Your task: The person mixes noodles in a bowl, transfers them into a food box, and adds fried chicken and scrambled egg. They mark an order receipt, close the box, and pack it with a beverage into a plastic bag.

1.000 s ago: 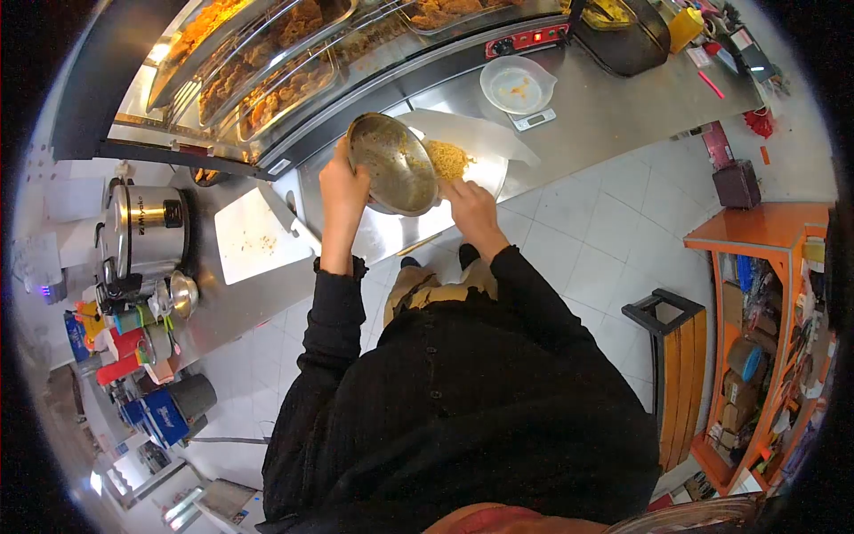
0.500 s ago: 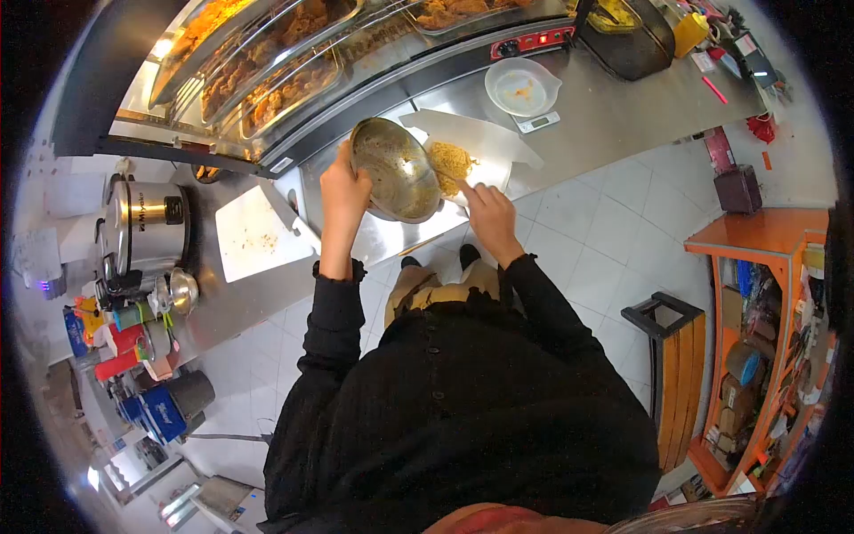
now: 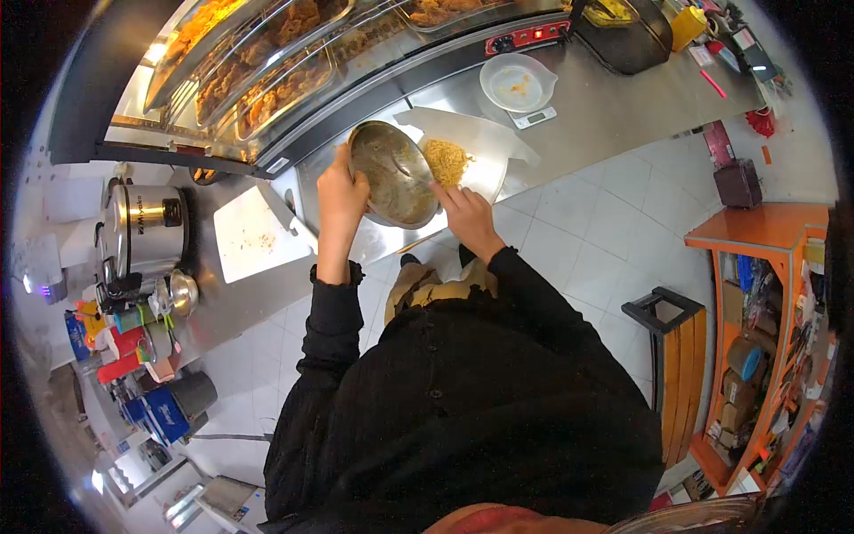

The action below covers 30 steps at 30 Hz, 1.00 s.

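My left hand (image 3: 341, 191) grips the left rim of a metal mixing bowl (image 3: 387, 165), which is tilted to the right. The bowl's inside is smeared with residue. My right hand (image 3: 467, 214) is closed at the bowl's right rim around a thin spoon-like utensil (image 3: 431, 184); its end reaches inside the bowl and its shape is hard to make out. Just right of the bowl, a mound of yellow-brown grainy food (image 3: 447, 162) lies on white paper (image 3: 480, 132). The bowl partly covers the food and paper.
A glass warmer with trays of fried food (image 3: 285, 98) stands behind the bowl. A cutting board (image 3: 253, 238) with crumbs and a knife (image 3: 302, 233) lie left. Right are a plastic bowl (image 3: 518, 82) on a digital scale (image 3: 534, 117) and a black tray (image 3: 627, 40).
My right hand has moved left, from beside the food to the bowl's rim, bringing the utensil into the bowl. The left hand still holds the bowl in nearly the same place.
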Motion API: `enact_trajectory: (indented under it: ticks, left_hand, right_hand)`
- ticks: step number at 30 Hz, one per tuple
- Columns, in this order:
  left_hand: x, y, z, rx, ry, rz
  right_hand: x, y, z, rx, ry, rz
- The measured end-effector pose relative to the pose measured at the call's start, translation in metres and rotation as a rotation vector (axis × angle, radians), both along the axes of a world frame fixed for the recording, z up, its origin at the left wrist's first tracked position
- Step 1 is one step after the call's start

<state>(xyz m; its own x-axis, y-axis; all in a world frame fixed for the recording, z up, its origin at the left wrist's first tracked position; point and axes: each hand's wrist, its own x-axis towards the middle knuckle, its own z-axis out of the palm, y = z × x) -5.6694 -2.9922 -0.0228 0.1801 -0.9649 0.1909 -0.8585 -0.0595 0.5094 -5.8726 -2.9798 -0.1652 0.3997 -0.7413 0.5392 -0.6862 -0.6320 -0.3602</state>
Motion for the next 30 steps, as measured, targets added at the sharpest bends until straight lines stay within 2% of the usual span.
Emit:
enact_trajectory:
  ticks: [2, 6, 10, 11, 14, 15, 18, 19, 22, 23, 26, 28, 30]
  left_hand:
    - [-0.003, 0.002, 0.005, -0.008, -0.001, -0.032]
    - [-0.003, 0.005, 0.008, 0.074, 0.078, 0.066]
    - [-0.008, 0.009, 0.015, 0.047, 0.028, 0.026]
    - [-0.008, 0.009, 0.014, 0.038, 0.018, 0.015]
    - [-0.012, 0.011, 0.013, -0.034, 0.013, -0.028]
    - [-0.012, 0.011, 0.011, -0.03, 0.002, -0.021]
    - [-0.01, 0.01, 0.01, -0.032, -0.009, 0.003]
    - [-0.01, 0.012, 0.011, -0.031, 0.001, 0.005]
    - [-0.009, 0.017, 0.007, -0.038, 0.004, -0.025]
    - [-0.008, 0.016, 0.005, -0.048, -0.002, -0.043]
    - [-0.001, 0.015, -0.003, -0.103, 0.009, -0.028]
    - [0.007, 0.012, -0.012, -0.11, 0.02, -0.008]
    - [0.011, 0.012, -0.016, -0.085, 0.071, 0.02]
  right_hand:
    - [0.006, -0.009, 0.001, 0.01, 0.033, -0.011]
    - [-0.017, -0.001, -0.002, 0.157, -0.009, -0.137]
    - [-0.023, -0.007, 0.012, 0.272, -0.366, -0.182]
    - [-0.019, -0.02, 0.013, 0.29, -0.526, -0.132]
    - [-0.018, -0.053, 0.009, 0.713, -0.627, -0.05]
    - [-0.018, -0.061, -0.005, 0.683, -0.673, -0.024]
    - [-0.04, -0.067, -0.023, 0.861, -0.339, 0.002]
    - [-0.046, -0.066, -0.022, 0.934, -0.343, -0.008]
    - [-0.035, -0.072, -0.025, 0.927, -0.639, 0.027]
    - [-0.028, -0.074, -0.025, 0.721, -0.673, 0.068]
    - [-0.023, -0.063, -0.005, 0.695, -0.363, -0.111]
    - [-0.022, -0.037, 0.034, 0.669, -0.438, -0.028]
    - [-0.014, -0.003, 0.042, 0.639, -0.547, 0.105]
